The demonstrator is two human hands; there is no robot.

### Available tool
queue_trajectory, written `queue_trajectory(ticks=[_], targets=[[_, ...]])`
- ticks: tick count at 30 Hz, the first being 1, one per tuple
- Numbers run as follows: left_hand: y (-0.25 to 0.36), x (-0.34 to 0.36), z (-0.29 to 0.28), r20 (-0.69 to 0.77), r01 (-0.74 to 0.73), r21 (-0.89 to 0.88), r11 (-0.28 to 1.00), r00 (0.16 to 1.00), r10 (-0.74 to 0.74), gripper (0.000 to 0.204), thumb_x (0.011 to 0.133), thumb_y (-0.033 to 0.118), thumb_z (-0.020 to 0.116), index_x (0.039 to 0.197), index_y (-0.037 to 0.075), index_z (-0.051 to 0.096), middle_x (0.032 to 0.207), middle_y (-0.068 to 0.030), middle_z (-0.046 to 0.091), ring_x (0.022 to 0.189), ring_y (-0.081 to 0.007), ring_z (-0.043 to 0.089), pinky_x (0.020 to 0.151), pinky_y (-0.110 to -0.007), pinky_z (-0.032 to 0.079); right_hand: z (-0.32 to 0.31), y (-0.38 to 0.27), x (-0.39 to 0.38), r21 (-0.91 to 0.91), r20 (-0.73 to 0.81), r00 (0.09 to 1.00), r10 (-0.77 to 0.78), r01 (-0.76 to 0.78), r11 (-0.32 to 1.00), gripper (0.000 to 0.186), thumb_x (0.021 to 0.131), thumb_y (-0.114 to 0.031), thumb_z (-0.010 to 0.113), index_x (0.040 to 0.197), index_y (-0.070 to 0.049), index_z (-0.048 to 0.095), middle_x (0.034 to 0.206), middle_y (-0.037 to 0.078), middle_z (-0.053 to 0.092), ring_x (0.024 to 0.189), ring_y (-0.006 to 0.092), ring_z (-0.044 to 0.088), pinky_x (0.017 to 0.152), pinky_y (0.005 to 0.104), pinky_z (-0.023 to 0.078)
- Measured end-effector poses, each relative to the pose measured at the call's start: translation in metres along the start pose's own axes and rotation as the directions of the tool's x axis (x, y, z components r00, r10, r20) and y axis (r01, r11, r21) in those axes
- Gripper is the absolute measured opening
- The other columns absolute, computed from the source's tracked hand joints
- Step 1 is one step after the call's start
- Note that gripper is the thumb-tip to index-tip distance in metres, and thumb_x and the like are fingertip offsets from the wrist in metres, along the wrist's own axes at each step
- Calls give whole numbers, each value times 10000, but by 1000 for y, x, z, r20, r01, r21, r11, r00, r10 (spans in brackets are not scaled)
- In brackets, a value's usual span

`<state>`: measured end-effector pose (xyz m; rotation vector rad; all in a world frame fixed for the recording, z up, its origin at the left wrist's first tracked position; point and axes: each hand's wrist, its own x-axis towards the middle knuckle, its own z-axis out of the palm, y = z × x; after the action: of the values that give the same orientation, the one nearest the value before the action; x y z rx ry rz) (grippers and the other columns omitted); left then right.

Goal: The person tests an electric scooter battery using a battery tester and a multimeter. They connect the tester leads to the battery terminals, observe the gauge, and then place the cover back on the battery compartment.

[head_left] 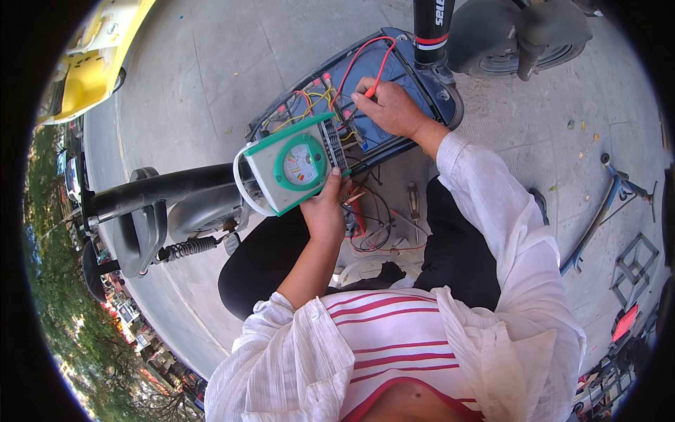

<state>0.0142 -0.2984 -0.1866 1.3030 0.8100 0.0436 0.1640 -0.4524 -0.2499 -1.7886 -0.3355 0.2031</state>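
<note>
In my left hand [326, 208] I hold a white and green battery tester [278, 179] with a round needle dial and a white carrying handle; my fingers wrap its near edge. My right hand [395, 111] pinches the red probe [370, 92] of a test lead, whose red cable [366, 41] loops up and back toward the tester. Both hands are over the opened footboard compartment [415, 98] of a scooter. Inside it, batteries [281, 111] show red terminals and yellow wires [320, 97], partly covered by the tester. Whether the probe touches a terminal cannot be told.
Between my knees lie a screwdriver [413, 200] and tangled black and red leads [380, 228]. The scooter's black tubular body part [165, 186] and a spring shock absorber [188, 249] are at left. A blue metal stand [598, 214], a grey frame [634, 267] and a wheel [485, 42] are at right.
</note>
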Motion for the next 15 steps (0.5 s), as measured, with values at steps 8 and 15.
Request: queue_trajectory(ticks=[8,15], targets=[[1,-1,1,-1,12,-5,1000,1000,-12,338,884,79,695,1154,-39,528,1051,-133,614,882,-226,659,774,-357,590,-4,7,2,132,-41,999,18,-12,991,258,904,-263,614,873,-7,619,667,110,610,612,225,570,609,346,457],[2,-2,2,0,10,-5,1000,1000,-10,348,885,80,694,1162,-43,522,1057,-138,609,883,-230,657,779,-361,591,-5,3,1,101,-26,1000,-3,6,995,260,901,-253,616,873,6,614,660,101,595,605,193,543,600,336,449]])
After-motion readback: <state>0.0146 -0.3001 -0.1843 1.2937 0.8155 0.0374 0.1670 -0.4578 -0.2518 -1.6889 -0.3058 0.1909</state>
